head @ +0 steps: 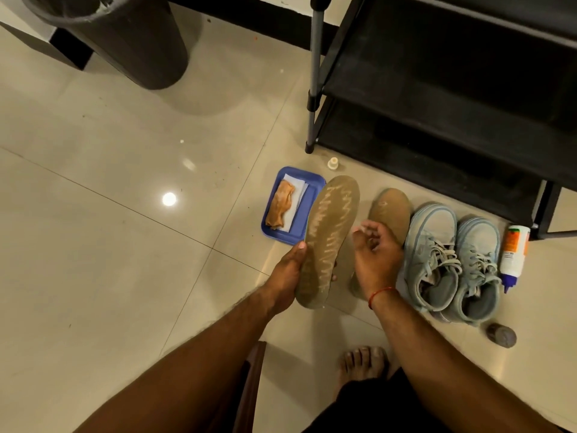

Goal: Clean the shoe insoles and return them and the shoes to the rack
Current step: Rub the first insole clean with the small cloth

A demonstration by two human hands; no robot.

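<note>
My left hand [288, 276] grips a tan insole [329, 232] by its heel end, lifted above the floor, with pale zigzag streaks of cleaner across its top. My right hand [374, 254] hovers just right of it, fingers loosely curled, holding nothing that I can see. A second tan insole [392, 210] lies on the floor, partly behind my right hand. Two light blue sneakers [452, 260] stand side by side on the floor to the right. The black shoe rack [437, 104] stands behind them with bare shelves.
A blue tray [281, 235] with an orange cloth [281, 204] on white paper sits left of the insoles. A white bottle [513, 254] lies right of the sneakers, its cap [333, 163] near the rack leg. A small dark lump [501, 335], a dark bin [125, 39] and my bare foot [363, 364] are around.
</note>
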